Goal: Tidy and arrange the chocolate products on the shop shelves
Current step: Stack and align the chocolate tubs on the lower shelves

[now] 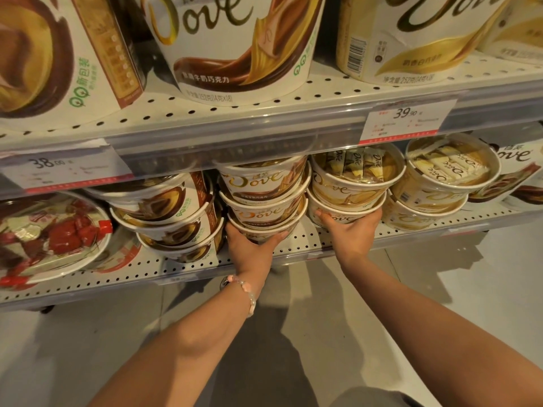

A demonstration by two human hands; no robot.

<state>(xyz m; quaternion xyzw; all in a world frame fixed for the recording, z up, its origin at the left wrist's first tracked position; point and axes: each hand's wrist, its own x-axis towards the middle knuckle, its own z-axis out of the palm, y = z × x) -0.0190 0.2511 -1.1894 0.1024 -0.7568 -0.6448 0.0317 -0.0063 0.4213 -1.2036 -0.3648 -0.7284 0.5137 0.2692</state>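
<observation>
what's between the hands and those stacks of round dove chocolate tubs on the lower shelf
Nothing visible. The left hand already cups the bottom tub of the brown-and-white three-tub stack, and the right hand grips the bottom tub of the cream-and-gold two-tub stack. Neighbouring stacks sit close on both sides.

A single view is given, taken from the head and angled forward and down. The shelves are faced nearly square-on and from close by: the upper shelf (264,113) fills the top of the frame, the lower shelf (182,268) crosses the middle, and the floor (470,289) is seen beneath. Both forearms are seen reaching away from the lens from the bottom edge. Strong wide-angle bending is shown at the edges, where the shelf lines curve. No second view is supplied.
</observation>
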